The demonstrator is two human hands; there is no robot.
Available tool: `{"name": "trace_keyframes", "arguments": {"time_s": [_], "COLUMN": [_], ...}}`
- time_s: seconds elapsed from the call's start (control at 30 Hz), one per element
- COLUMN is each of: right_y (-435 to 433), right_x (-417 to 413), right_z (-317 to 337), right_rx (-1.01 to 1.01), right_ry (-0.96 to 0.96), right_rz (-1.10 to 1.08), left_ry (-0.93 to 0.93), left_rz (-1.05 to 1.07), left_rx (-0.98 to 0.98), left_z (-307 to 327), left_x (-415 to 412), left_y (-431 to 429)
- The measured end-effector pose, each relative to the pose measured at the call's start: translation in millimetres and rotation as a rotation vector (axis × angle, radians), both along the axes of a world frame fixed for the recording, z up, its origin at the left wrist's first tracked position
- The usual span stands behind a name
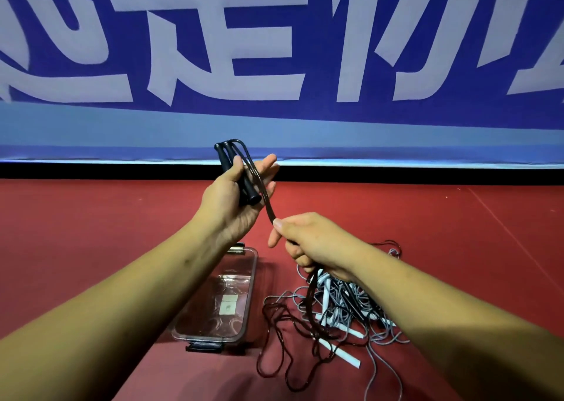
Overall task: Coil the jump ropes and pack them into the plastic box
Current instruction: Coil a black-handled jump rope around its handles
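Dark jump rope point(268, 207) rises from near floor point(91, 248) into my gripping right hand point(314, 241); left hand point(232, 202) clasps its black handles point(251, 194). Clear plastic box point(210, 339), sticker point(228, 306) inside, lies left of tangled grey ropes point(345, 303).

The left hand point(235, 199) covers the middle of the two black handles point(247, 186) — only their ends show, above the thumb and below the palm. The dark rope point(265, 199) vanishes inside the curled fingers of the right hand point(314, 241) and shows once more beneath that wrist. Below the left hand, the forearm hides the left wall of the plastic box point(253, 266), and the pale label point(228, 306) on its floor is too small to read. Under the right wrist, part of the pile of grey and white ropes point(341, 303) is hidden — their number cannot be told. Beyond both hands, the banner point(274, 49) has its white characters cut off by the picture's edges.
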State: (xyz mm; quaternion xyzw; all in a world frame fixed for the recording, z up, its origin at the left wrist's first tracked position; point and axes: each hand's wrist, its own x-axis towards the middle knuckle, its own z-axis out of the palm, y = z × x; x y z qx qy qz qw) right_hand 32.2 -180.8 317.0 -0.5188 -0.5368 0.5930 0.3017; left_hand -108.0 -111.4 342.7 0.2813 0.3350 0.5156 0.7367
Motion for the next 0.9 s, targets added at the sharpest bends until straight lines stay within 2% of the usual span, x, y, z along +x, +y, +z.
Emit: {"name": "trace_keyframes", "arguments": {"time_s": [0.13,0.23,0.37,0.5,0.67,0.8,0.9], "right_y": [0,0,-3,-2,-3,-7,-4], "right_x": [-1,1,-3,-4,1,6,2], "right_z": [2,5,11,18,24,23,15], "right_rx": [-0.031,-0.028,0.005,0.088,0.076,0.019,0.047], "right_ry": [-0.009,-0.018,-0.040,-0.196,-0.225,-0.122,-0.208], "right_rz": [0.007,0.021,0.074,0.126,0.191,0.236,0.239], "left_ry": [0.056,0.016,0.092,0.264,0.357,0.231,-0.048], "left_rz": [-0.052,-0.117,0.022,0.147,0.279,0.389,0.414], "left_rx": [0.013,0.016,0.080,0.138,0.100,-0.037,-0.176], "left_z": [1,3,4,-1,-5,-7,-5], "left_x": [1,3,7,-3,-14,-31,-40], "left_y": [-3,-7,0,14,28,41,47]}}
